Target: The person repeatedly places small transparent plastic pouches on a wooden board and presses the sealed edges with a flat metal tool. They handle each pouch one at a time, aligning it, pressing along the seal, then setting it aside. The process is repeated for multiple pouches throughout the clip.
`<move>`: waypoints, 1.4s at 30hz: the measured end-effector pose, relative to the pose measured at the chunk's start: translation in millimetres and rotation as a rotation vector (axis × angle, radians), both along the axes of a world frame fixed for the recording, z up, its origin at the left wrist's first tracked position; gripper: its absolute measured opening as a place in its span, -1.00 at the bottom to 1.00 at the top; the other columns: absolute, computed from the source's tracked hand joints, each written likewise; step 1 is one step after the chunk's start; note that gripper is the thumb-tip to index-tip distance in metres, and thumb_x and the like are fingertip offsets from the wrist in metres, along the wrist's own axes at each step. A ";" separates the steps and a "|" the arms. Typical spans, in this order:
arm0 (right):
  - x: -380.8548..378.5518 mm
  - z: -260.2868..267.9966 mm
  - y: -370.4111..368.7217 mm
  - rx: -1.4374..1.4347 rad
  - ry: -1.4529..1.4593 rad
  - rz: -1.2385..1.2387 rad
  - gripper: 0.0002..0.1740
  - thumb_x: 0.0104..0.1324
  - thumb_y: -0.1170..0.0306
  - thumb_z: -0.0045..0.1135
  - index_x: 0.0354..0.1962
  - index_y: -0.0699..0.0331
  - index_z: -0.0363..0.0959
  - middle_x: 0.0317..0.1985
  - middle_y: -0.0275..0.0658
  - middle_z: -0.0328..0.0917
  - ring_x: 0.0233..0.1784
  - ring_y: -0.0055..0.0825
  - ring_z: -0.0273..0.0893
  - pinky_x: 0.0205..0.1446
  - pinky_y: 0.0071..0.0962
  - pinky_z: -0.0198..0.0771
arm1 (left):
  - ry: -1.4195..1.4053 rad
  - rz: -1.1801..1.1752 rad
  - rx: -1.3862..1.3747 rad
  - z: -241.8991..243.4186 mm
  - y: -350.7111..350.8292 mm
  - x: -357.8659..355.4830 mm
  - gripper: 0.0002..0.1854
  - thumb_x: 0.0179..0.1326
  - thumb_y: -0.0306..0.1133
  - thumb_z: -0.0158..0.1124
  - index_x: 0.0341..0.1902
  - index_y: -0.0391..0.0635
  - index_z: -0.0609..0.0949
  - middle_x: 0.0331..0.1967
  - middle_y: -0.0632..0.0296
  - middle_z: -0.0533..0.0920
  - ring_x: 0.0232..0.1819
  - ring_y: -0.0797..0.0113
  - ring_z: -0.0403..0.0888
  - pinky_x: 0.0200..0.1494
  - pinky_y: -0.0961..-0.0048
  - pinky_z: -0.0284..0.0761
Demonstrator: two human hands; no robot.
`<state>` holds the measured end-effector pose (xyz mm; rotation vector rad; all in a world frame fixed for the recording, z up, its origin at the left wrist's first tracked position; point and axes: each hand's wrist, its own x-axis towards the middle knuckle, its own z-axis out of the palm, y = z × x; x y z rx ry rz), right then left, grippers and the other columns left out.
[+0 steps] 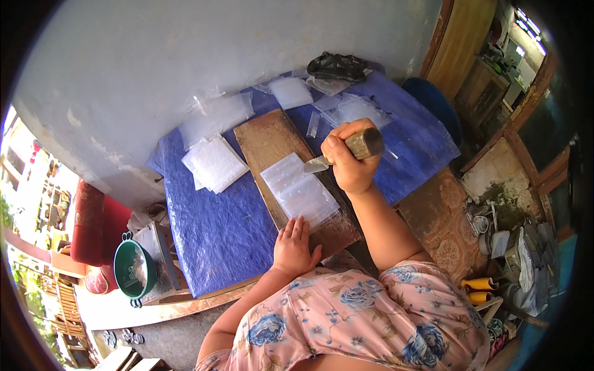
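My right hand (351,160) is closed around the thick wooden handle of a short-bladed metal tool (364,143). Its blade points left, over or against the right edge of a stack of clear plastic sheets or bags (299,188); contact cannot be told. Small pale marks or holes dot that stack, which lies on a worn wooden board (260,134). Flat on the near end of the stack and the board rests my left hand (293,246), thumb spread, gripping nothing.
A blue tarpaulin (218,250) covers the table under the board. Left of the board lies a dotted plastic stack (216,162). More clear plastic (290,92) and a black plastic bag (338,66) are along the wall. A green colander (134,269) stands at the left.
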<state>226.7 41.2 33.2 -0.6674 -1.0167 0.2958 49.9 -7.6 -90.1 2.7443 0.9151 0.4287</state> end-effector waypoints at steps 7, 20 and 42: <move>11.9 0.1 -7.5 0.005 0.172 0.051 -0.82 0.10 0.62 0.19 -0.46 0.23 0.35 -0.54 -0.33 0.46 -0.54 -0.67 0.36 -0.43 -0.59 0.30 | 0.020 -0.004 0.004 2.5 0.9 0.4 -0.26 0.07 0.01 0.19 0.24 -0.27 0.39 0.30 -0.09 0.34 0.34 -0.11 0.26 0.30 -0.01 0.23; 15.0 13.1 -23.1 0.120 0.050 0.016 -0.83 0.15 0.64 0.17 -0.41 0.26 0.34 -0.53 -0.35 0.47 -0.58 -0.73 0.38 -0.53 -0.65 0.30 | -0.021 0.009 0.046 2.4 -1.0 1.0 -0.28 0.08 -0.03 0.19 0.24 -0.27 0.37 0.27 -0.09 0.36 0.32 -0.13 0.27 0.30 0.01 0.23; -36.1 14.3 -20.6 0.026 0.120 0.076 -0.82 0.10 0.62 0.20 -0.44 0.23 0.35 -0.54 -0.37 0.44 -0.58 -0.73 0.35 -0.47 -0.61 0.32 | -0.120 -0.050 0.055 1.5 -2.6 -3.8 -0.33 0.04 -0.07 0.20 0.09 -0.40 0.45 0.12 -0.08 0.44 0.13 -0.03 0.39 0.17 0.16 0.34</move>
